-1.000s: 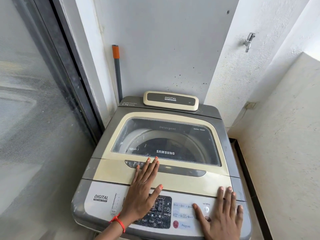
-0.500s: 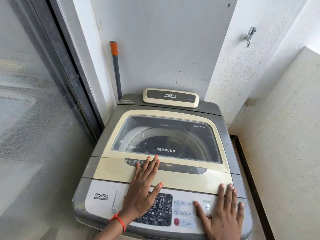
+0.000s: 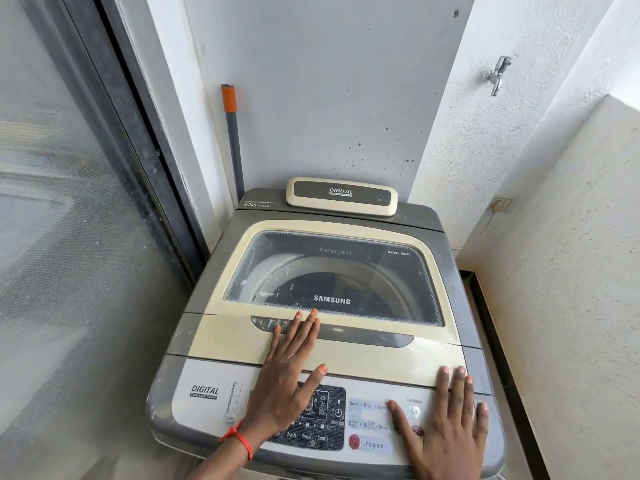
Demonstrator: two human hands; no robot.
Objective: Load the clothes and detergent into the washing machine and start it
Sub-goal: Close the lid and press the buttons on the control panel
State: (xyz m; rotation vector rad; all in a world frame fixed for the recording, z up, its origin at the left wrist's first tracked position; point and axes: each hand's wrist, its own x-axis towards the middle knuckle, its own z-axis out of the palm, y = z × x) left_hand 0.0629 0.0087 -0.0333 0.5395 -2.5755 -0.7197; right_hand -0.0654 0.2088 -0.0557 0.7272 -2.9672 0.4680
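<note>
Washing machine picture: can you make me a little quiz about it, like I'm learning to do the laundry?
1. True or false: the lid of the washing machine is closed.
2. Pick one: the straight fingers of the left hand lie on A the lid, B a basket, C a towel.
3. Fill in: the pole standing behind the machine has a tip coloured ____.
Key: 1 true; 2 A; 3 orange.
</note>
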